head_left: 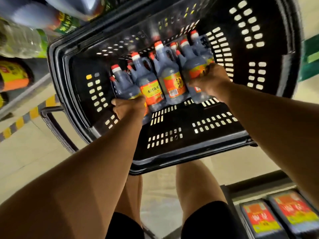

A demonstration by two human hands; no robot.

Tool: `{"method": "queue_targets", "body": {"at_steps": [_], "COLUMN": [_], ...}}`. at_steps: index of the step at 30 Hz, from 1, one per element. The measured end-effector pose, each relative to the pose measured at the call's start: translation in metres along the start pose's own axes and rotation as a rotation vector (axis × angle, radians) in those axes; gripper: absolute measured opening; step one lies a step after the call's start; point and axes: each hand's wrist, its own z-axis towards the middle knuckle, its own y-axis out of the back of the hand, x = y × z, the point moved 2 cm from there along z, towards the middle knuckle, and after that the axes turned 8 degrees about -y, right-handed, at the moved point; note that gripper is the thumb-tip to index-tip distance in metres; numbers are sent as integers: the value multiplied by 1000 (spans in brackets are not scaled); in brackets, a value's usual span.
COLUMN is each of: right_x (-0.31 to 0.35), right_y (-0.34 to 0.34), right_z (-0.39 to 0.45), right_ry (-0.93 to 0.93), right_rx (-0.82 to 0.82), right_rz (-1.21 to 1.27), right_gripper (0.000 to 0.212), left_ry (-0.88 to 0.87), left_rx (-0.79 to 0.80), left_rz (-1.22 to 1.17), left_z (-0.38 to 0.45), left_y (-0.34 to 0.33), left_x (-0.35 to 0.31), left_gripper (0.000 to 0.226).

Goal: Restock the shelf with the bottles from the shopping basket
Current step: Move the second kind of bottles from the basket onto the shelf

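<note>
A black plastic shopping basket (172,152) stands on the floor below me. Inside lie several dark bottles with red-and-white caps and orange labels. My left hand (129,107) grips the base of the leftmost bottle (123,85). My right hand (208,81) is closed around the base of a bottle on the right (193,66). Two more bottles (165,75) lie between my hands, labels up. More bottles show behind them, partly hidden.
Shelves with bottles (13,76) run along the left edge, blurred. A low shelf (259,188) at the bottom right holds dark bottles with orange labels (259,219). Yellow-and-black floor tape (25,116) runs left of the basket. My legs (195,187) are under the basket's near rim.
</note>
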Motion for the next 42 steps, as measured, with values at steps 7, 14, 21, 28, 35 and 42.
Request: {"method": "queue_targets", "body": {"at_steps": [7,14,21,28,35,42], "right_x": [-28,-29,-3,38,88,143], "right_y": [24,48,92,143,193,241], "right_z": [-59,-149,-281,-432,-572,-690], "right_ry": [103,160,313,576,784,1012], "right_rx": [11,-52,-95,-185,-248,-243], "right_rz": [35,219,432,570,679,698], "right_gripper": [79,57,62,63,82,81], "left_ry": [-42,-288,-629,-796,-968,-1075], "left_rx": [45,91,167,221,205,83], "left_rz": [17,-28,-273,-602,-757,-952], "left_z": [1,-88,-191,-289,-368,-433], "left_y": [18,89,206,339,465,581], "left_x": [-1,-15,-25,-43,-50,-58], "left_gripper": [101,77,47,62,107,90]}}
